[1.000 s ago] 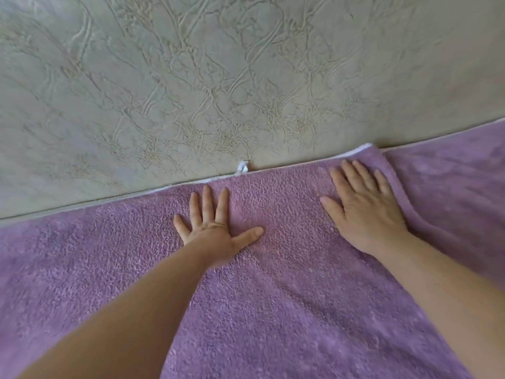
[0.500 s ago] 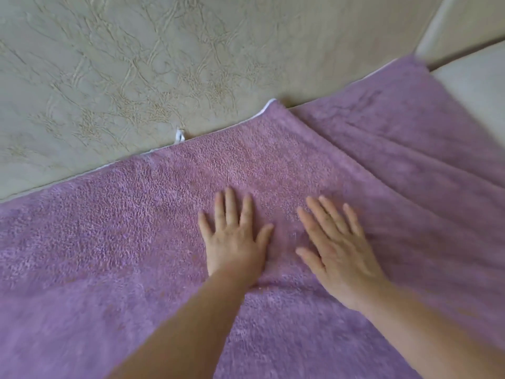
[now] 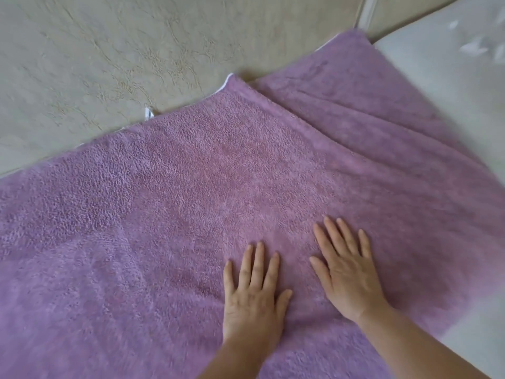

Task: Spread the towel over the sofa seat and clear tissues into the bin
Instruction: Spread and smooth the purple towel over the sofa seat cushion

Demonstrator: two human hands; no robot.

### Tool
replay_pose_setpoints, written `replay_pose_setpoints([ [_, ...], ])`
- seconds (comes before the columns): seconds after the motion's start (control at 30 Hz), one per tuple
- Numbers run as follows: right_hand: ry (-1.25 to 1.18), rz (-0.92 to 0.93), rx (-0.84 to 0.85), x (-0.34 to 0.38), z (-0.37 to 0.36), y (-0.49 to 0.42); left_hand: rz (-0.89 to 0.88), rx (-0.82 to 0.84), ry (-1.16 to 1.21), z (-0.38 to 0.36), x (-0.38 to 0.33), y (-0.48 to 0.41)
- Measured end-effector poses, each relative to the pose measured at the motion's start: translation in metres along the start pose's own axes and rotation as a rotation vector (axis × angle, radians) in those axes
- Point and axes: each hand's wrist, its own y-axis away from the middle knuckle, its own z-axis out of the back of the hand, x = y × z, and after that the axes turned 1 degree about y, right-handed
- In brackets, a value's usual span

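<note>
Towel (image 3: pixel 164 214) lay directly under both hands in the head view. It was a lilac sheet running far out to the left of them, ahead of them to the sofa backrest (image 3: pixel 109 50), and past the right hand towards the uncovered part of the sofa seat (image 3: pixel 437 77).

The left hand (image 3: pixel 252 299) lay flat on the cloth, palm down, with fingers straight and slightly fanned and the thumb out to the side. The right hand (image 3: pixel 347 277) lay just beside it and a little further forward, also palm down with fingers straight and lightly spread. Neither hand gripped or pinched the cloth. They did not touch, and a strip of towel showed between the thumbs.

The cloth was thick and fluffy. Its nubbly pile looked coarser to the left of the hands and smoother, somewhat blurred, close to them. Ahead and right of the right hand a long fold ridge (image 3: pixel 341 138) ran diagonally, one layer overlapping another, with shallow creases beyond it.

The far edge, ahead of the hands, met the backrest, a pale beige surface embossed with a veined, crackled pattern. A thin white trim showed along that edge, and a small white tag (image 3: pixel 149 113) stuck up from it ahead and left of the left hand. The seat to the right of the right hand was smooth and pale grey. Far ahead and right, white tissue scraps (image 3: pixel 474 47) lay on it, blurred.
</note>
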Motion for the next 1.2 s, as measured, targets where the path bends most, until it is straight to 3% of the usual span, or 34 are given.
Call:
replay_pose_setpoints([
  [0.1,-0.035,0.100,0.005,0.000,-0.004,0.011,-0.031,-0.029,0.006,-0.017,-0.015,0.032],
  [0.27,0.021,0.668,0.040,-0.014,-0.019,0.064,-0.196,-0.044,-0.092,-0.043,-0.040,0.081],
  [0.43,0.049,0.803,0.074,-0.044,-0.017,0.099,-0.138,-0.024,-0.088,-0.058,-0.079,0.122],
  [0.57,-0.025,0.723,0.043,-0.067,-0.001,0.107,0.014,-0.068,-0.010,-0.037,-0.120,0.118],
  [0.73,-0.030,0.291,0.146,-0.136,0.009,0.096,0.279,0.096,-0.045,-0.018,-0.153,0.098],
  [0.87,0.006,0.104,0.127,-0.188,0.010,0.095,0.289,0.142,-0.048,-0.020,-0.153,0.094],
  [1.2,-0.054,0.227,0.052,-0.126,0.000,0.034,0.200,0.005,0.049,-0.013,-0.169,-0.032],
])
